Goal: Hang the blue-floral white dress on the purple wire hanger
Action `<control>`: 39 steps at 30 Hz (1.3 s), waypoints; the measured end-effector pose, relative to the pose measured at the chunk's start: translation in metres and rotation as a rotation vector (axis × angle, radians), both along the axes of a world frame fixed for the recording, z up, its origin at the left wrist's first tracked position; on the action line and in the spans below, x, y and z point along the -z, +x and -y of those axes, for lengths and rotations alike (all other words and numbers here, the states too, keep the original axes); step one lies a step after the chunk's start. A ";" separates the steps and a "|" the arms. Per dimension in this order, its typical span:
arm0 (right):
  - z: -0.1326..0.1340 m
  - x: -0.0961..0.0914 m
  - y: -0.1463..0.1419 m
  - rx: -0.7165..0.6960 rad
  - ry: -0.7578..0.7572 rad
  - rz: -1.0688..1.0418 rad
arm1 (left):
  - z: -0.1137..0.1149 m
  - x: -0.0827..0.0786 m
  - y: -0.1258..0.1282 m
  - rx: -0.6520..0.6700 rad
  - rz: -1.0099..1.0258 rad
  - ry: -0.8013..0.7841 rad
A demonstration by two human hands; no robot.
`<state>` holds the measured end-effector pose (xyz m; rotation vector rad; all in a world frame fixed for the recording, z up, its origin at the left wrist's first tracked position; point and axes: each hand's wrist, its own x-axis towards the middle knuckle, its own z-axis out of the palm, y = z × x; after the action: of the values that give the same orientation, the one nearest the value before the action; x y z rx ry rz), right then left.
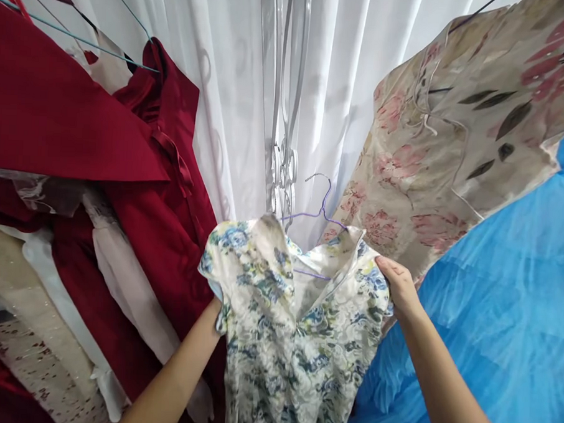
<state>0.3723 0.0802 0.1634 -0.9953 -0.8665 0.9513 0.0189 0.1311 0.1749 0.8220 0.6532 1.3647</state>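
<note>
A white dress point(299, 337) with a blue and yellow floral print and a V-neck hangs in front of me on a thin purple wire hanger point(323, 211). The hanger's hook stands up free above the collar, and part of its bar shows inside the neckline. My right hand point(398, 282) is closed on the dress at the shoulder and sleeve on the right, thumb toward the collar. On the other side, my left hand point(216, 314) goes in under the short sleeve; only the wrist shows, and the cloth hides the fingers.
Dark red garments point(143, 168) hang on the left, with pale and beaded garments point(34, 325) below. A beige floral garment point(418, 180) and a bright blue tulle dress point(493, 295) fill the right. White curtains point(235, 97) and a white metal stand point(286, 112) are behind.
</note>
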 end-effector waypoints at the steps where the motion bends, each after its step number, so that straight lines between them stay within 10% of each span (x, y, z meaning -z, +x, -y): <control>1: -0.005 -0.006 -0.003 0.009 0.014 0.000 | 0.004 0.010 -0.009 -0.014 0.028 -0.025; 5: -0.019 -0.025 -0.030 -0.075 0.080 0.106 | 0.025 0.061 -0.041 -0.185 0.115 -0.115; 9: -0.019 -0.018 -0.037 -0.169 0.065 0.270 | 0.052 0.113 -0.054 -0.335 -0.212 -0.186; 16: 0.010 0.046 -0.075 0.723 0.176 0.378 | 0.088 0.143 -0.034 -0.303 -0.397 -0.208; 24: 0.029 0.120 -0.199 -0.247 -0.036 0.447 | 0.096 0.149 -0.027 -0.242 -0.371 -0.236; 29: 0.027 0.126 -0.207 -0.302 -0.099 0.351 | 0.095 0.147 -0.033 -0.398 -0.375 -0.203; 34: 0.045 0.128 -0.199 -0.242 -0.244 0.146 | 0.105 0.154 -0.013 -0.786 -0.763 0.176; 39: 0.064 0.114 -0.185 -0.347 -0.267 0.178 | 0.110 0.152 0.044 -0.371 -0.955 0.350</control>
<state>0.1870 0.0163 0.0496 -1.1941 -1.1046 1.3127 0.0626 0.0207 0.0234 1.7361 1.3715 1.3906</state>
